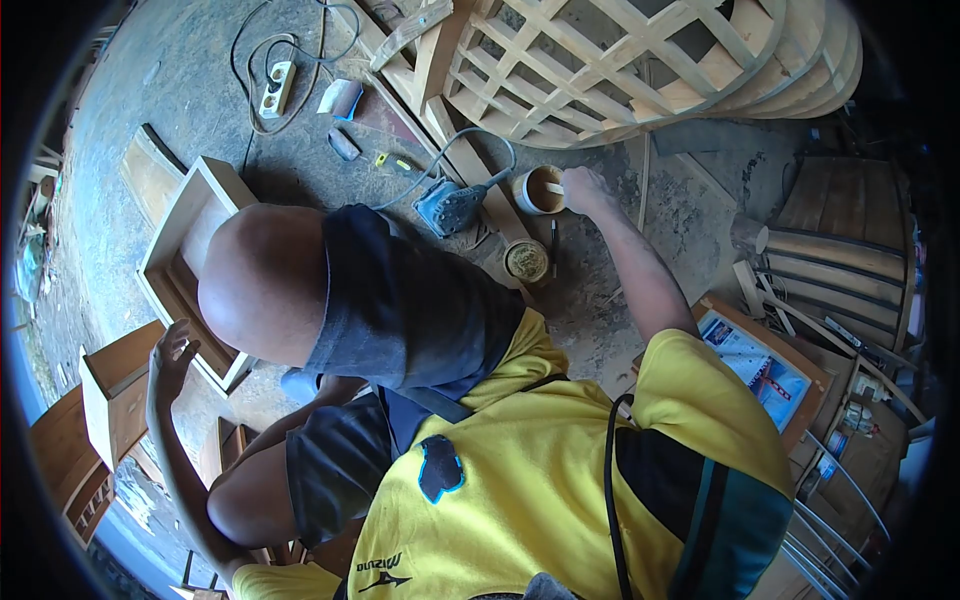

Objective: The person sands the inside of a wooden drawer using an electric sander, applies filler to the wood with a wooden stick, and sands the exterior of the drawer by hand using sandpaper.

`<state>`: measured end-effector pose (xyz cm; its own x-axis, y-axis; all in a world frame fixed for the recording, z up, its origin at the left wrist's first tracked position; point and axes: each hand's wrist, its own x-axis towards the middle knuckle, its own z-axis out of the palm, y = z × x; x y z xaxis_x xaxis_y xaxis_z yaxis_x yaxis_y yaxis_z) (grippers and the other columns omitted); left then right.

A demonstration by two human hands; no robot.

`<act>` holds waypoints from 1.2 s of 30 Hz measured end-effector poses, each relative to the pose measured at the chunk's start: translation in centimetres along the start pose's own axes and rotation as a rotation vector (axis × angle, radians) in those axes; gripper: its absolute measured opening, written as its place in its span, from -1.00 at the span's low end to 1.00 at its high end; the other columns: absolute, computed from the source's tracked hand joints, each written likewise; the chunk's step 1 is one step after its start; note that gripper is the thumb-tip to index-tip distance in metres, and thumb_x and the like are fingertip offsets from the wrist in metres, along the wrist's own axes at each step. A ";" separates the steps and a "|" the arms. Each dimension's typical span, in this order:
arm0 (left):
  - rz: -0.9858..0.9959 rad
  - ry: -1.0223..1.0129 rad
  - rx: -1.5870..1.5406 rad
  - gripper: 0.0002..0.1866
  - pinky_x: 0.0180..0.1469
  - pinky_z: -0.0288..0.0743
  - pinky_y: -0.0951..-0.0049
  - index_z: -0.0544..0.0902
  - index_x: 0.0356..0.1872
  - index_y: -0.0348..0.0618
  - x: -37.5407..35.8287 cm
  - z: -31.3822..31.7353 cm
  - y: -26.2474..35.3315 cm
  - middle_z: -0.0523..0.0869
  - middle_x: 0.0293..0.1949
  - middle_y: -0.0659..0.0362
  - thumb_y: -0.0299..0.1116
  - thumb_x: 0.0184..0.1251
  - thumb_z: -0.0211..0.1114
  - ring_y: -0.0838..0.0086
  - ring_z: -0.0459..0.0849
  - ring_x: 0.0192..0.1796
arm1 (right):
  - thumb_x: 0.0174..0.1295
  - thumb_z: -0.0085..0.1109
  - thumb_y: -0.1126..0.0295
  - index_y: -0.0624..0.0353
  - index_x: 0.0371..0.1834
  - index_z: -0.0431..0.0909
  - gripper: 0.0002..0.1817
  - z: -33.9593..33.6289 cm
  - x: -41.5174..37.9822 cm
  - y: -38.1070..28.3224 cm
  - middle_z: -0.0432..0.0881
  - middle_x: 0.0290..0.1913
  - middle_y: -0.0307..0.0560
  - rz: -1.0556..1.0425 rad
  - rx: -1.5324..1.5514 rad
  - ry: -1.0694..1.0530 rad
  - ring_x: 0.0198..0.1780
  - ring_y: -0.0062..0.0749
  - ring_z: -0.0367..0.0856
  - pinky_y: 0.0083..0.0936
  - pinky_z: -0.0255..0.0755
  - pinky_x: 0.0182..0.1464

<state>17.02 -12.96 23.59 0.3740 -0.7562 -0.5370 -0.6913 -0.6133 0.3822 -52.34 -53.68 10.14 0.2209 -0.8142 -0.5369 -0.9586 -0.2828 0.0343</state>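
My right hand [590,192] is closed at the rim of a white tub [527,197] with brown contents. A pale flat stick [553,188] runs from its fingers into the tub; its lower end is hidden. Near the tub sit a small round container of yellowish, grainy material [526,261] and a dark pen-like stick [554,248]. My left hand [172,352] hangs beside a wooden drawer-like frame [160,262], its fingers bent and apart, with nothing in them. My bent knee [265,285] covers part of that frame.
A blue power sander [450,207] with its cord lies by a wooden plank [470,165]. Beyond are a yellow cutter [398,161], sandpaper [341,98] and a power strip [278,90]. A curved wooden lattice [600,65] fills the top. A framed picture [755,370] lies at right.
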 end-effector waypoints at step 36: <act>-0.012 0.019 0.009 -0.40 0.38 0.58 -0.01 0.56 0.47 -0.11 -1.0 0.0 -1.0 0.73 0.28 -0.18 -0.13 0.52 0.43 -0.01 0.69 0.37 | 0.35 0.30 0.44 0.17 0.24 0.78 -0.61 1.4 -0.9 3.4 0.74 -0.38 -0.13 0.008 0.638 -0.197 -0.53 -0.47 0.70 -0.49 0.55 -0.53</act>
<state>17.39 -11.61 23.74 0.3942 -0.7527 -0.5273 -0.6921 -0.6206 0.3686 -56.06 -53.20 9.62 0.2343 -0.6902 -0.6846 -0.8919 0.1277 -0.4339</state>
